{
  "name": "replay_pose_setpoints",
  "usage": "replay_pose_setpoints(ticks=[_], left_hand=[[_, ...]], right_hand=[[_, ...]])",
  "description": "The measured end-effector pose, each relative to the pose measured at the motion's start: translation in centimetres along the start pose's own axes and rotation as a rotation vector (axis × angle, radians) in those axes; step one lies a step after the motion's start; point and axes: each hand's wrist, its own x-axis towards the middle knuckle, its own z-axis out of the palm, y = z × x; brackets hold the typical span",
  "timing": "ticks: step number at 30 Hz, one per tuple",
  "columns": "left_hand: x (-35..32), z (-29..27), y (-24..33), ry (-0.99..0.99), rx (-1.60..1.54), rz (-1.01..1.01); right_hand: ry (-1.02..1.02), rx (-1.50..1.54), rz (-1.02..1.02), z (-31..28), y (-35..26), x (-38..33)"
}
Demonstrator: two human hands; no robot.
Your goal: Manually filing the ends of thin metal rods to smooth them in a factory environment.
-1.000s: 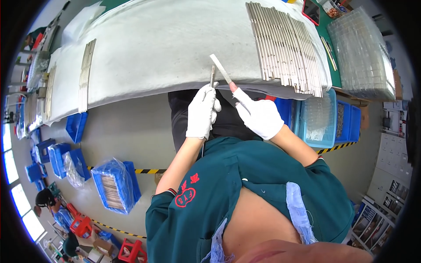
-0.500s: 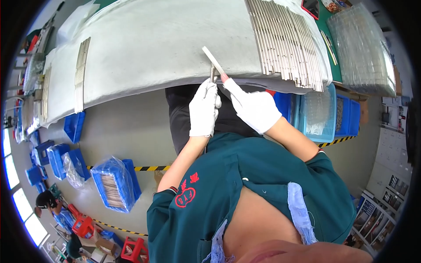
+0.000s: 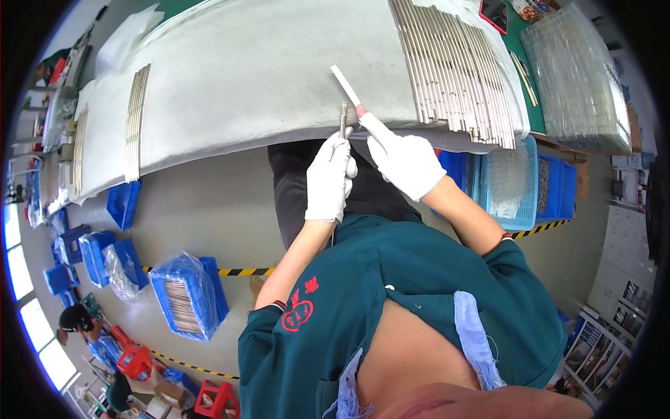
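My left hand [image 3: 328,180], in a white glove, is closed around a slim metal rod [image 3: 343,117] whose end sticks up past the fingers at the table's near edge. To its right, my gloved right hand [image 3: 406,166] pinches a narrow white strip [image 3: 343,83], with a bare fingertip showing through the glove. The strip slants up to the left over the table, just apart from the rod's tip. Many similar metal rods [image 3: 453,70] lie side by side on the cloth at the right. A small bundle of rods [image 3: 137,122] rests at the left.
A pale cloth [image 3: 258,70] covers the table. Clear plastic sleeves [image 3: 579,84] are stacked at the right, near a red-edged tablet [image 3: 495,12]. Below stand a light-blue basket [image 3: 520,216] and blue bins [image 3: 556,188]. A bagged blue crate of rods [image 3: 183,297] sits on the floor at left.
The white strip has moved off the rod's end, and a gap now shows between them. More of the rod's tip is visible, and the view has shifted slightly.
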Motion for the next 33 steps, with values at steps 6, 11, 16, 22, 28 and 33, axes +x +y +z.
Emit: replay_pose_setpoints(ticks=[6,11,16,22,28,33], left_hand=[[0.0,-0.5,0.7,-0.025,0.03,0.011],[0.3,-0.5,0.8,-0.063,0.061,0.016],[-2.3,-1.2,3.8,-0.129,0.5,-0.015],[-4.5,-0.6,6.1,-0.508,1.5,0.512],[-3.5,-0.1,8.4,0.034,1.285,1.201],[-2.5,-4.4,8.2,0.214,0.976,1.015]], right_hand=[[-0.016,-0.272,-0.112,-0.4,-1.0,-2.1],[0.068,-0.131,-0.119,0.6,0.8,0.8],[-0.178,1.078,0.466,-3.9,-0.4,-0.6],[-0.626,0.934,0.297,-6.0,-0.1,-1.0],[-0.233,1.154,0.475,-8.5,0.7,-2.4],[0.599,1.012,0.621,-9.7,5.1,-3.7]])
